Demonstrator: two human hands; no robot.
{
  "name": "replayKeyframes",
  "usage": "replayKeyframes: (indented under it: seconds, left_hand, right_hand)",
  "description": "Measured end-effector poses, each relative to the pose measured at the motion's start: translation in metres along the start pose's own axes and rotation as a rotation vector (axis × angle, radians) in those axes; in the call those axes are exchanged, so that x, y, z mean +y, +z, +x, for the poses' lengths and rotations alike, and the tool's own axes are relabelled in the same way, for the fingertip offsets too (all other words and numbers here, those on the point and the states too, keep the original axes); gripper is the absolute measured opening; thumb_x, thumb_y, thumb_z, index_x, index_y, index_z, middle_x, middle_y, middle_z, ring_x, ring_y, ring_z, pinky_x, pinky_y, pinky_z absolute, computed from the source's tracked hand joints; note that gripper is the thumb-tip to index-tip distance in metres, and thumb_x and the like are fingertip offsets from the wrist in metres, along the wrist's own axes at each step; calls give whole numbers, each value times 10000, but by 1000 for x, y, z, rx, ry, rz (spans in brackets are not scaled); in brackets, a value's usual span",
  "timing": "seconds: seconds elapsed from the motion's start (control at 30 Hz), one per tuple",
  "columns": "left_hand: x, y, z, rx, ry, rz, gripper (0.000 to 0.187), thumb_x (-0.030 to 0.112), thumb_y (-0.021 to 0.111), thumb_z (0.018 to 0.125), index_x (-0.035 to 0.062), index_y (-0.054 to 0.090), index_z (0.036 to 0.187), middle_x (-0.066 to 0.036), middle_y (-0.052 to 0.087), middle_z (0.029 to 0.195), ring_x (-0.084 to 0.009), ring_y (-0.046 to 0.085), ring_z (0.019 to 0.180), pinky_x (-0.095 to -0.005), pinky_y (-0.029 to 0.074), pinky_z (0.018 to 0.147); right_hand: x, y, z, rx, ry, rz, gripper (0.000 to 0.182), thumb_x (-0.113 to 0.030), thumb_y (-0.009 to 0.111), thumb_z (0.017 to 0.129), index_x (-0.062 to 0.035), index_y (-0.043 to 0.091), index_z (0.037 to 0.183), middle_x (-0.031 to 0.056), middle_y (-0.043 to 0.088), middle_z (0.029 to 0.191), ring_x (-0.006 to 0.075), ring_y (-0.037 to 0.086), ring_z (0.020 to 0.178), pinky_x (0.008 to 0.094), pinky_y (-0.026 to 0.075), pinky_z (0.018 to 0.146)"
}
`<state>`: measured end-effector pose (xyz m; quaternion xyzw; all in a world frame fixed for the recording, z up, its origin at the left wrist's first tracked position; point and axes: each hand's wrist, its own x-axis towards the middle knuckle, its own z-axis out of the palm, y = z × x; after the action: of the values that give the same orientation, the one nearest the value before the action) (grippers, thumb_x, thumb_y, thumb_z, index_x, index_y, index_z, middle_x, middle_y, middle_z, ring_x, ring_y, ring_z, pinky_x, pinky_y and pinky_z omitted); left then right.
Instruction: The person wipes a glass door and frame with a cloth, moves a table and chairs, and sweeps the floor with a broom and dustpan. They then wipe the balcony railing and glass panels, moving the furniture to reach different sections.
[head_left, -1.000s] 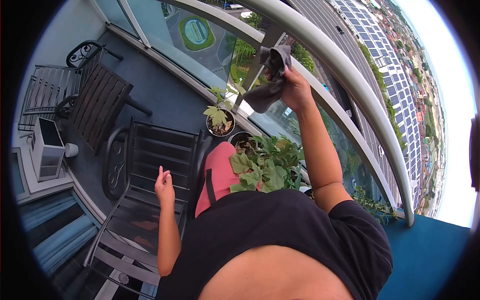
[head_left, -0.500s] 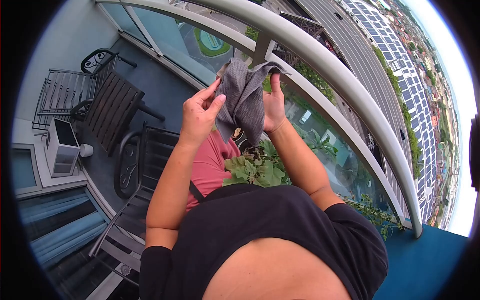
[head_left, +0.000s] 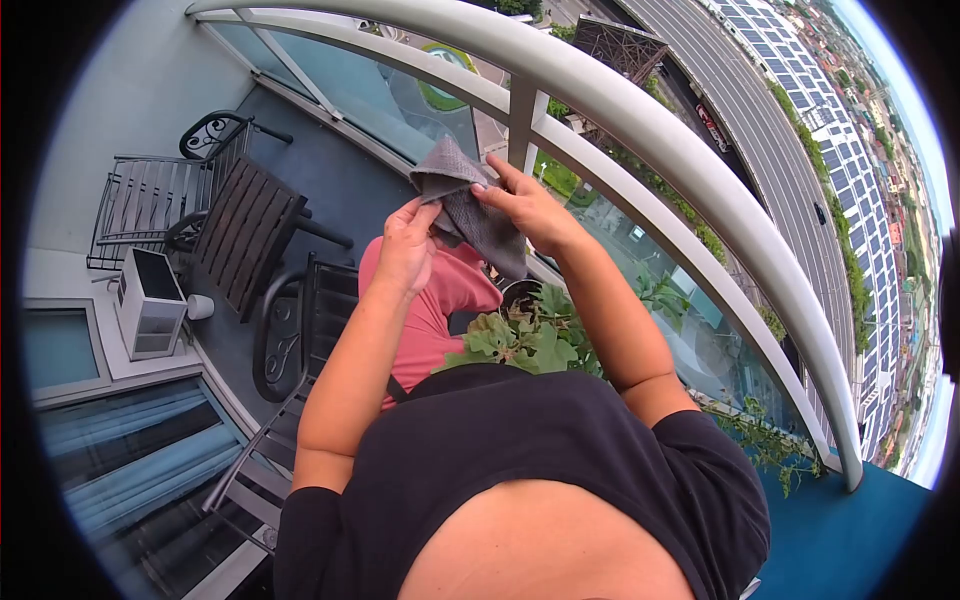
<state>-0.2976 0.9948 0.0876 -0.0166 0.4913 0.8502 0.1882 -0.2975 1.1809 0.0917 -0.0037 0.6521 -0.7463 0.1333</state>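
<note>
A grey textured cloth [head_left: 462, 190], bunched and partly folded, hangs between both hands in front of the balcony railing. My left hand [head_left: 408, 245] pinches its lower left edge between thumb and fingers. On the other side, my right hand [head_left: 530, 205] grips the cloth's upper right part, thumb laid across it and fingers partly behind. The loose end droops below my right hand, above a potted plant [head_left: 525, 335] with broad green leaves.
A curved white railing [head_left: 600, 90] with glass panels runs along the balcony's outer side, high above a road. To the left are a slatted table [head_left: 245, 230], a metal chair [head_left: 150, 200], a nearer dark chair [head_left: 330, 310] and a white box-shaped appliance [head_left: 150, 305].
The cloth has come lower and is more folded up. My right hand has turned over to grip it from the right, and my left hand has moved down.
</note>
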Motion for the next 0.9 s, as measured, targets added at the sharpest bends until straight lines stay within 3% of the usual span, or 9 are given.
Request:
replayKeyframes:
  seconds: [0.07, 0.17, 0.33, 0.4, 0.53, 0.6, 0.73, 0.83, 0.9]
  left_hand:
    - [1, -9, 4, 6, -38, -1, 263, 193, 473, 918, 28, 545, 1109, -99, 613, 1064, -202, 598, 959, -354, 465, 844]
    - [8, -5, 11, 247, -119, -95, 381, 292, 407, 915, 4, 510, 1140, -113, 580, 1129, -238, 562, 1033, -419, 433, 902]
    - [17, 4, 10, 172, -232, -52, 408, 309, 363, 914, 8, 508, 1149, -118, 572, 1149, -238, 555, 1046, -413, 428, 907]
    - [19, 0, 17, 126, -257, -71, 414, 317, 358, 914, 14, 511, 1150, -121, 572, 1151, -241, 561, 1036, -413, 430, 902]
    - [7, -30, 19, 99, -393, 122, 413, 335, 392, 909, 45, 517, 1175, -112, 595, 1052, -244, 587, 939, -407, 448, 863]
    - [9, -36, 13, 68, -462, 166, 425, 350, 404, 910, 52, 514, 1191, -107, 600, 1009, -243, 592, 904, -404, 454, 848]
    - [17, -66, 6, 63, -361, 228, 532, 426, 430, 907, 50, 443, 1284, -95, 583, 980, -229, 575, 891, -384, 469, 816]
    - [27, -115, 11, 178, -305, 173, 544, 408, 410, 917, 61, 375, 1335, -83, 550, 984, -218, 551, 905, -381, 471, 826]
    - [36, -144, 19, 222, -299, 176, 543, 400, 416, 914, 55, 377, 1332, -86, 554, 978, -220, 558, 894, -382, 474, 812]
  right_hand:
    - [22, -11, 3, 7, 129, 166, 519, -214, 651, 822, 49, 457, 1225, 75, 574, 948, 126, 524, 864, 254, 399, 797]
    - [63, -33, -1, -270, 363, 359, 289, -234, 652, 830, 0, 603, 991, 67, 597, 914, 119, 543, 801, 264, 412, 731]
    - [66, -14, -22, -40, 384, 606, 260, -280, 640, 840, -24, 627, 882, 27, 628, 847, 107, 558, 783, 252, 411, 770]
    - [76, -2, -27, -180, 171, 577, 317, -297, 682, 806, -2, 639, 913, 5, 607, 816, 104, 537, 777, 237, 408, 755]
    - [32, 12, -38, 0, -194, 724, 138, -116, 625, 839, 1, 632, 911, 36, 622, 869, 97, 561, 824, 242, 431, 789]
    - [17, 16, -33, -55, -262, 680, 221, -122, 620, 828, 23, 616, 994, 111, 601, 1004, 167, 552, 969, 306, 405, 891]
    - [-15, 32, 2, 407, -724, -816, 685, -330, 658, 758, 15, 389, 1285, 276, 328, 1299, 440, 319, 1213, 446, 253, 1026]
    - [-4, 38, 68, 598, -665, -1219, 783, -364, 661, 752, 0, 301, 1343, 278, 280, 1334, 445, 285, 1235, 486, 249, 1019]
    - [8, 41, 112, 585, -268, -1282, 815, -433, 637, 772, 15, 284, 1354, 313, 216, 1375, 416, 201, 1298, 544, 200, 1029]
